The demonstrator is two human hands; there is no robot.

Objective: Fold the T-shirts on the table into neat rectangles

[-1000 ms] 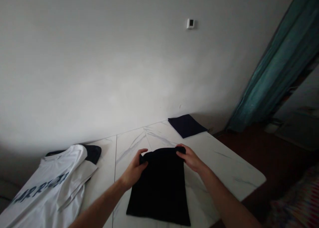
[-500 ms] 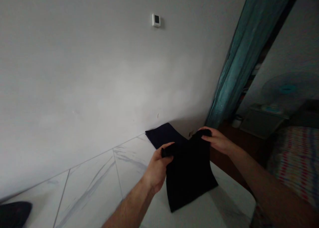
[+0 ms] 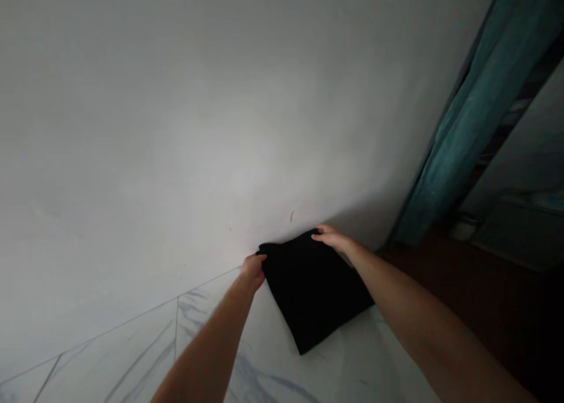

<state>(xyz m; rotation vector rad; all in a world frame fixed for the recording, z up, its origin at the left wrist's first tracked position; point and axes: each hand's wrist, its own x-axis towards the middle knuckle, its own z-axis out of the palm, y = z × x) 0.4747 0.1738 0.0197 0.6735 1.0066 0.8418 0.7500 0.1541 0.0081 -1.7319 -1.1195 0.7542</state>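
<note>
A dark, roughly square piece of black cloth, perhaps a folded garment, is spread over the white marble-patterned table close to the wall. My left hand pinches its far left corner between thumb and fingers. At the far right corner, my right hand grips the edge in the same way, thumb on top. The near edge of the cloth rests on the table. The dark navy cloth seen earlier is hidden under the black one.
A grey-white wall rises directly behind the table. On the right hangs a teal curtain, with dark reddish floor below it. Dim furniture stands farther right.
Both hands have moved away from me toward the wall, carrying the black cloth's far edge over the navy cloth. The cloth now lies flatter. The view has shifted, and the wall device is out of sight.
</note>
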